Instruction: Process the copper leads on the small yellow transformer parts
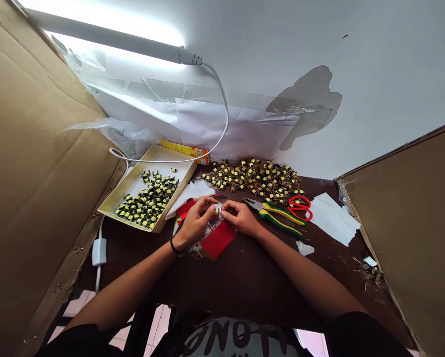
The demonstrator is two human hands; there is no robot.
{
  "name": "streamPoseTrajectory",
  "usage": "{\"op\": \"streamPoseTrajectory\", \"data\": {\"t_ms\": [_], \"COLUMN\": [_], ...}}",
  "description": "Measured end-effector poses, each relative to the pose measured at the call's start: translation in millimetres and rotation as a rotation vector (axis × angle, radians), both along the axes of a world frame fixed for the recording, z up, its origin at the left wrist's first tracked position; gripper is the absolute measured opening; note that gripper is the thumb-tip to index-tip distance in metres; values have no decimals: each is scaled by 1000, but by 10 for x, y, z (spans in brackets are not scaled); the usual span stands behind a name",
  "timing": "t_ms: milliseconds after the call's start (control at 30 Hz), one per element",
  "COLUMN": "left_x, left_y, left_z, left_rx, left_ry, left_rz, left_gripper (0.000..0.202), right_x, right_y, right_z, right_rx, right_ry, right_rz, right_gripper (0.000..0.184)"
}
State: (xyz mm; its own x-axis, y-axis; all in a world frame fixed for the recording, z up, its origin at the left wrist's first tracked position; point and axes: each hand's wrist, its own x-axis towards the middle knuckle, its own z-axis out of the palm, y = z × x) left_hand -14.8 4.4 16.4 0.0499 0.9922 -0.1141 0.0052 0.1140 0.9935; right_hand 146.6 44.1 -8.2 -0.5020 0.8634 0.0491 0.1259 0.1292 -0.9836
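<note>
Over the red pad [218, 241], the left hand [194, 223] pinches a coil [217, 211], likely light, stiff, best held by its body; the right hand's [243, 218] grip I cannot tell.

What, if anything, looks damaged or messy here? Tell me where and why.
The wall behind the table has a ragged-edged grey patch, perhaps peeled or stained, standing out against its pale surface. Loose scraps litter the table's right side, outside any container.

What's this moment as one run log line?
left hand: holding small yellow-and-black part | right hand: close by, contact unclear | tray: at left, holding similar parts | pliers: at right
</note>
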Motion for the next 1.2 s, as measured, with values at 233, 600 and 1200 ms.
{"op": "streamPoseTrajectory", "data": {"t_ms": [233,600,1200], "left_x": [18,35,40], "left_y": [-27,-14,-28], "left_z": [16,-1,53], "left_rx": [13,-18,-18], "left_ry": [8,1,25], "left_rz": [-10,-41,-61], "left_gripper": [23,23,21], "right_x": [-12,-27,-38], "right_y": [-26,-60,-139], "right_z": [22,-6,-1], "right_rx": [33,38,178], "right_ry": [-16,-23,1], "right_rz": [-46,-83,-174], "right_gripper": [16,18,13]}}
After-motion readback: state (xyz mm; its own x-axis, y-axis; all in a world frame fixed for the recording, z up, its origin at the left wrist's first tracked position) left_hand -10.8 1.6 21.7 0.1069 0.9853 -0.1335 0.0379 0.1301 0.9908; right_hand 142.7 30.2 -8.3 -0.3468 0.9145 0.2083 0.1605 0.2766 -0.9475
